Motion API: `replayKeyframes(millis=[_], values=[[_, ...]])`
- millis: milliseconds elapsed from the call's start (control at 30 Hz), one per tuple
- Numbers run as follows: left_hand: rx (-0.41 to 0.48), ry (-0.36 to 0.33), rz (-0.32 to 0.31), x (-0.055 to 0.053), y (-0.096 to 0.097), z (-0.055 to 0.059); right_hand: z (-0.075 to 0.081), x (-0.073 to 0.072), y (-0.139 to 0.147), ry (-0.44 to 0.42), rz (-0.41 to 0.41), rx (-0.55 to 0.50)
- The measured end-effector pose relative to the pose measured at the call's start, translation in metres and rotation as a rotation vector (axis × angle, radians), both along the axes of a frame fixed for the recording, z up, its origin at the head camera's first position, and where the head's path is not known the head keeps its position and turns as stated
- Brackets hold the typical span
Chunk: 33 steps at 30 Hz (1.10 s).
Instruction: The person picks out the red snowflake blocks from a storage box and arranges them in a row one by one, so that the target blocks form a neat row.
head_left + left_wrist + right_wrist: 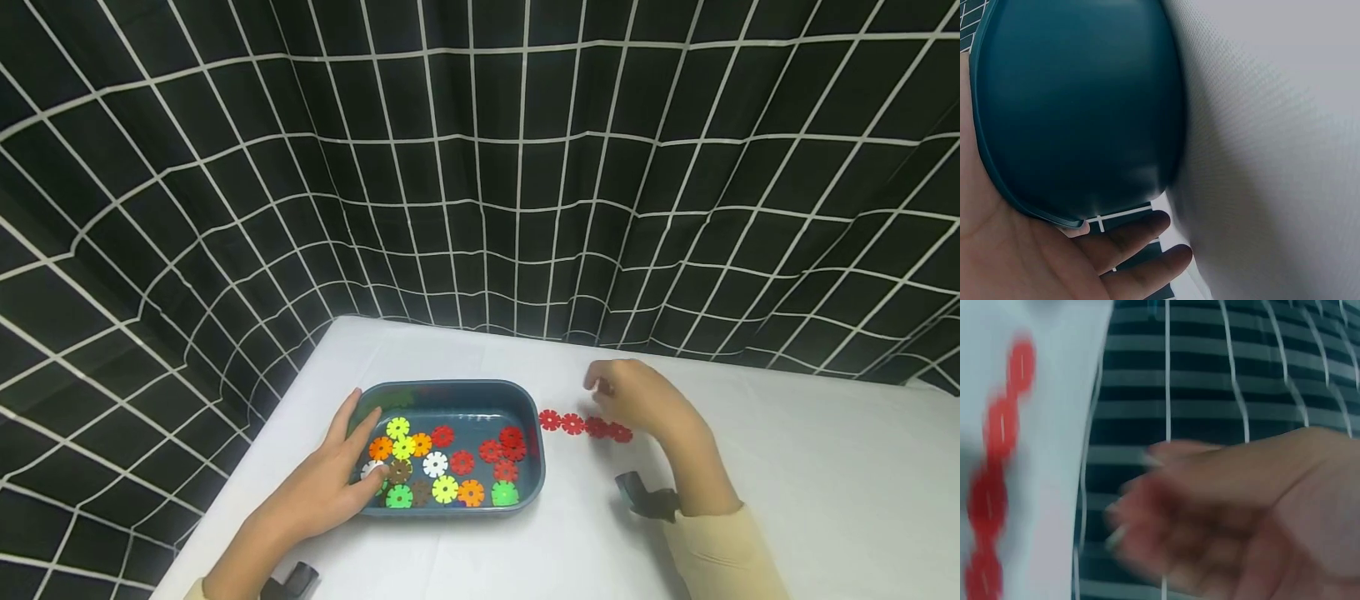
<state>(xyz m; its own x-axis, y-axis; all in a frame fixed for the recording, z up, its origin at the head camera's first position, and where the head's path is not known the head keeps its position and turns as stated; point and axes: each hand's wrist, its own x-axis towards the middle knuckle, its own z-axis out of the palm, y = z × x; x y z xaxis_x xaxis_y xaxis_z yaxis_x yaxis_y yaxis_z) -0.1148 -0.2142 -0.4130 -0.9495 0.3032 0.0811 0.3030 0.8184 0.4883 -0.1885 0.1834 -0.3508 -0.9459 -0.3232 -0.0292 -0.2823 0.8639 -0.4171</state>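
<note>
The tub (pixel 480 393) looked like smooth, shiny plastic. The little discs (pixel 445 489) inside it looked like plastic too, and so did the row (pixel 572 424) at three o'clock. The table cover (pixel 840 500) was cloth with a bumpy weave. At twelve o'clock, the curtain (pixel 495 183) was dull, wrinkly cloth.

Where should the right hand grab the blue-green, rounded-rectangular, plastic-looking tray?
Probably the tray by its right short wall, nearer half, coming from the right: raised rim to pinch across. The row of red notched discs lies beside the farther half; the left hand touches the opposite end.
</note>
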Motion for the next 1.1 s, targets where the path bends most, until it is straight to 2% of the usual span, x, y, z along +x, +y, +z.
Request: replayKeyframes(millis=[100,167,267,333,400,533,733,900,1100], values=[[0.002,0.004,-0.004,0.0,0.0,0.0,-0.001,0.005,-0.03,0.196,0.12,-0.091],[0.004,0.006,-0.004,0.0,-0.001,-0.001,-0.004,0.009,-0.052,0.246,0.211,-0.131],[0.003,0.006,0.0,0.001,-0.002,-0.001,-0.012,0.018,-0.08,0.234,0.352,-0.128],[0.003,0.006,0.005,0.001,-0.002,-0.001,-0.019,0.024,-0.094,0.19,0.414,-0.065],[0.004,0.006,0.004,0.001,-0.003,-0.002,-0.026,0.03,-0.103,0.184,0.443,0.028],[0.01,0.014,-0.005,0.0,-0.002,-0.003,-0.037,0.036,-0.114,0.22,0.406,0.202],[0.01,0.016,-0.01,-0.001,-0.002,-0.002,-0.043,0.039,-0.124,0.277,0.315,0.359],[0.009,0.01,-0.005,-0.001,-0.002,-0.003,-0.046,0.038,-0.129,0.285,0.283,0.414],[0.004,0.009,-0.001,-0.001,-0.002,-0.003,-0.049,0.032,-0.134,0.251,0.228,0.403]])
